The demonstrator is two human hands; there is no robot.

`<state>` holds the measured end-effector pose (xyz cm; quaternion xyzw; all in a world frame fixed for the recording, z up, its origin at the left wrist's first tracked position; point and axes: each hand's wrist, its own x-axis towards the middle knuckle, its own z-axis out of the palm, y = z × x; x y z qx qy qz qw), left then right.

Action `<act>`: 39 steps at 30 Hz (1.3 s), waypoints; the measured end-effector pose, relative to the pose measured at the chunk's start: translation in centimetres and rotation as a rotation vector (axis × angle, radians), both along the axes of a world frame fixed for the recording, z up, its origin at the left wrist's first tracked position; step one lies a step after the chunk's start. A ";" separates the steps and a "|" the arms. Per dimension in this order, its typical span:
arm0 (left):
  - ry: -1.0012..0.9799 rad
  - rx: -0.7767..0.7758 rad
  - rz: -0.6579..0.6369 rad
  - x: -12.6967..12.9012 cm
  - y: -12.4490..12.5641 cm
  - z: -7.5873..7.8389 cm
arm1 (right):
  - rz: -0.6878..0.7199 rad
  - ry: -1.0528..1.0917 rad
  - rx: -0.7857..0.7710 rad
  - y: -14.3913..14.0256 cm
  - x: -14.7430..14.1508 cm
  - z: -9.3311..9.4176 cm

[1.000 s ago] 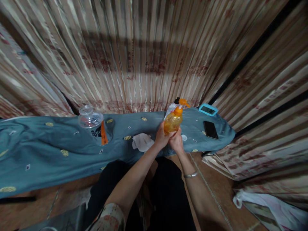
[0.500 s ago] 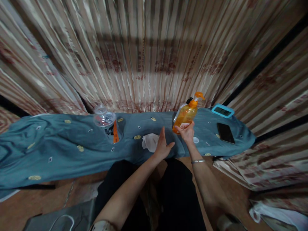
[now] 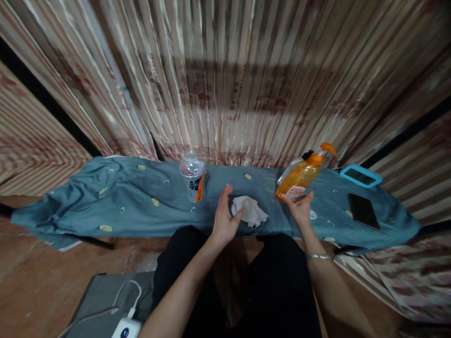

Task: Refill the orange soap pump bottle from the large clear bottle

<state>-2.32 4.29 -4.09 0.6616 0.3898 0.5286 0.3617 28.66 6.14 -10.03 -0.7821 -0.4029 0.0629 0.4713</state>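
Note:
My left hand [image 3: 224,218] is open, thumb apart from the stretched fingers, just left of a crumpled white tissue [image 3: 249,211] on the cloth-covered board. Nothing shows in its grasp. An orange pump bottle [image 3: 300,179] with a white and red label stands towards the back right. In front of its base, my right hand [image 3: 300,206] has thumb and fingers spread, not wrapped round it; whether a fingertip touches the bottle I cannot tell. Partly hidden behind the bottle is a clear container with a black cap [image 3: 307,154]. A small white disc [image 3: 313,215] lies beside my right hand.
A clear plastic bottle [image 3: 193,180] with an orange and black label stands left of the tissue. A blue-framed device [image 3: 361,176] and a black phone [image 3: 364,211] lie at the right. Pleated curtains [image 3: 229,84] hang behind. A white cabled device [image 3: 127,327] sits lower left.
My left hand has moved from the right side of the tissue to its left. My right hand has come off the pump bottle. The view has turned left.

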 end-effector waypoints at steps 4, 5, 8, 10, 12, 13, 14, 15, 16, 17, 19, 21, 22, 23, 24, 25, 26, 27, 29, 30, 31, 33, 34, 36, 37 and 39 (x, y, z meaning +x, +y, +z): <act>-0.038 0.087 0.232 -4.2 0.5 0.9 | -0.059 -0.042 -0.088 -3.2 0.2 -0.8; -0.039 0.109 0.304 -5.2 0.8 1.2 | -0.063 -0.064 -0.106 -4.0 0.5 -0.9; -0.011 0.146 0.477 -7.8 2.2 2.0 | -0.078 -0.140 -0.158 -6.4 1.8 -0.7; -0.020 0.121 0.539 -8.7 3.6 2.4 | -0.096 -0.179 -0.207 -7.7 2.8 -0.5; -0.043 0.069 0.554 -9.0 5.2 2.7 | -0.106 -0.201 -0.271 -8.6 3.5 -0.4; -0.048 0.045 0.542 -8.9 6.0 2.7 | -0.108 -0.206 -0.305 -8.7 3.8 -0.4; -0.059 0.018 0.533 -8.7 6.8 2.7 | -0.107 -0.210 -0.338 -8.7 3.9 -0.4; -0.064 -0.017 0.518 -8.5 7.4 2.6 | -0.105 -0.214 -0.367 -8.6 4.0 -0.5; -0.072 -0.052 0.513 -8.3 7.9 2.5 | -0.103 -0.218 -0.392 -8.3 4.0 -0.5; -0.079 -0.076 0.513 -8.0 8.4 2.3 | -0.102 -0.222 -0.413 -8.0 3.9 -0.6; -0.083 -0.073 0.513 -7.6 8.9 1.8 | -0.093 -0.228 -0.443 -7.1 3.7 -0.5; -0.078 -0.084 0.513 -7.3 9.2 1.3 | -0.077 -0.226 -0.465 -6.4 3.6 -0.1; -0.076 -0.091 0.507 -7.2 9.3 1.1 | -0.066 -0.221 -0.474 -6.2 3.5 0.2; -0.076 -0.095 0.500 -7.1 9.4 0.9 | -0.052 -0.214 -0.484 -6.0 3.4 0.5; -0.079 -0.098 0.496 -7.0 9.5 0.7 | -0.036 -0.203 -0.494 -6.0 3.2 0.9; -0.086 -0.101 0.494 -7.0 9.6 0.5 | -0.014 -0.191 -0.504 -6.0 2.9 1.3; -0.096 -0.106 0.494 -7.0 9.8 0.4 | 0.015 -0.176 -0.512 -6.0 2.4 1.7; -0.107 -0.116 0.498 -7.0 10.0 0.3 | 0.055 -0.160 -0.517 -6.0 1.6 2.0; -0.121 -0.133 0.508 -7.0 10.4 0.1 | 0.171 -0.128 -0.506 -5.9 -0.5 2.7; -0.120 -0.130 0.511 -7.1 10.5 0.1 | 0.248 -0.111 -0.487 -5.6 -1.9 3.1; -0.115 -0.117 0.513 -7.0 10.6 0.0 | 0.334 -0.095 -0.456 -5.2 -3.4 3.4; -0.097 -0.076 0.508 -7.0 10.6 -0.1 | 0.507 -0.065 -0.367 -3.9 -6.7 4.5; -0.084 -0.054 0.497 -6.9 10.5 -0.2 | 0.585 -0.054 -0.319 -3.0 -8.3 5.3; -0.041 -0.011 0.472 -6.7 10.2 -0.2 | 0.709 -0.054 -0.226 -1.0 -11.0 7.3; -0.006 0.015 0.462 -6.6 10.0 -0.2 | 0.746 -0.069 -0.186 0.0 -12.2 8.6; 0.080 0.078 0.450 -6.3 9.7 -0.3 | 0.799 -0.124 -0.126 1.9 -14.0 11.5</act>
